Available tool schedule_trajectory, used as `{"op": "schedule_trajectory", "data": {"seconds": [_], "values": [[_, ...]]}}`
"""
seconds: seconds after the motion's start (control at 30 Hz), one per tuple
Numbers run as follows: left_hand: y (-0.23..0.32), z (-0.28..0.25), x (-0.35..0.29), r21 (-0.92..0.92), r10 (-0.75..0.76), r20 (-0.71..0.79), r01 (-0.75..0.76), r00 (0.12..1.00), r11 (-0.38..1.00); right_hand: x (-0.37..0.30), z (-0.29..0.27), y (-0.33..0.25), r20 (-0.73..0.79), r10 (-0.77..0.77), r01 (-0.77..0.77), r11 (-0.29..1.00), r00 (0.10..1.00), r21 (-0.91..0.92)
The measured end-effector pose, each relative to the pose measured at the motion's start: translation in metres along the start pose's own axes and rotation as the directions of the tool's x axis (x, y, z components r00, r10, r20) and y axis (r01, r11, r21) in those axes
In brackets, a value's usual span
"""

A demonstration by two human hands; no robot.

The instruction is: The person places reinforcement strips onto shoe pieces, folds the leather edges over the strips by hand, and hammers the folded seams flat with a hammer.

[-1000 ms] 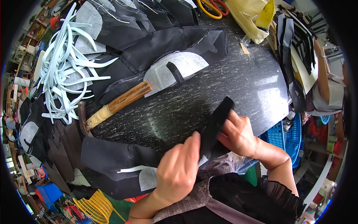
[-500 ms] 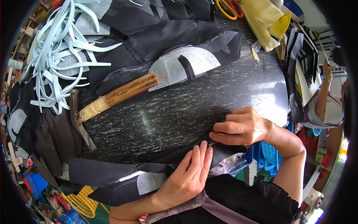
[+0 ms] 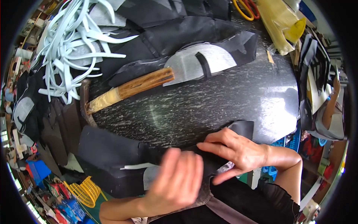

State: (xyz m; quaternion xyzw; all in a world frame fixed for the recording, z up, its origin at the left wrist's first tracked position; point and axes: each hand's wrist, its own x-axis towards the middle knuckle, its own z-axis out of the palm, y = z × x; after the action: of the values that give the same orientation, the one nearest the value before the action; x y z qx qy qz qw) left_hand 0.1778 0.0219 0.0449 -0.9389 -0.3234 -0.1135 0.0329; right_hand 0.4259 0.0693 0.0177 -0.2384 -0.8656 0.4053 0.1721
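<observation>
A long black leather-like piece (image 3: 106,143) with a pale grey patch and a white strip lies along the near table edge. My right hand (image 3: 240,151) grips its right part, with fingers on top and the thumb down at the near edge. A black end (image 3: 244,128) of material sticks up beyond that hand. Above the middle of the piece is my left hand (image 3: 177,179), blurred by motion. Its fingers are stretched upward with nothing seen in them, and its palm side is hidden. Farther off lies a hammer (image 3: 145,82) with a tape-wrapped wooden handle.
Pale blue strips (image 3: 71,44) are heaped at the far left. More black pieces (image 3: 179,35) with grey patches lie along the back. Scissors (image 3: 246,9) and a yellowish plastic bag (image 3: 278,26) are at the far right. A yellow basket (image 3: 84,192) stands below left.
My left hand has lifted off the black piece. My right hand has changed from curled fingers on top to a grip at the near edge. The piece's right end now stands up.
</observation>
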Motion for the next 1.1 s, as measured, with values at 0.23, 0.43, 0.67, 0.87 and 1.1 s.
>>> {"op": "schedule_trajectory", "data": {"seconds": [0.23, 0.43, 0.67, 0.87, 1.1], "values": [[-0.035, -0.007, -0.018, -0.062, -0.086, 0.042, 0.089, 0.995, 0.994, 0.001, 0.006, 0.010, 0.006, -0.148, 0.148, 0.988, 0.989, -0.051], [-0.048, -0.006, -0.018, -0.057, 0.195, 0.146, -0.189, 0.970, 0.980, 0.016, 0.013, -0.009, 0.073, -0.179, 0.193, 0.932, 0.981, -0.307], [-0.050, -0.009, -0.045, -0.027, -0.235, 0.151, 0.242, 0.960, 0.970, 0.040, -0.032, -0.016, 0.296, -0.314, 0.428, 0.570, 0.902, -0.701], [-0.023, -0.001, -0.046, 0.022, -0.275, -0.073, 0.277, 0.959, 0.961, 0.054, -0.009, -0.017, 0.187, -0.207, 0.259, 0.910, 0.960, -0.325], [-0.026, 0.017, -0.074, 0.035, -0.136, -0.065, 0.139, 0.989, 0.990, 0.054, 0.004, -0.023, 0.212, -0.237, 0.302, 0.882, 0.948, -0.363]]}}
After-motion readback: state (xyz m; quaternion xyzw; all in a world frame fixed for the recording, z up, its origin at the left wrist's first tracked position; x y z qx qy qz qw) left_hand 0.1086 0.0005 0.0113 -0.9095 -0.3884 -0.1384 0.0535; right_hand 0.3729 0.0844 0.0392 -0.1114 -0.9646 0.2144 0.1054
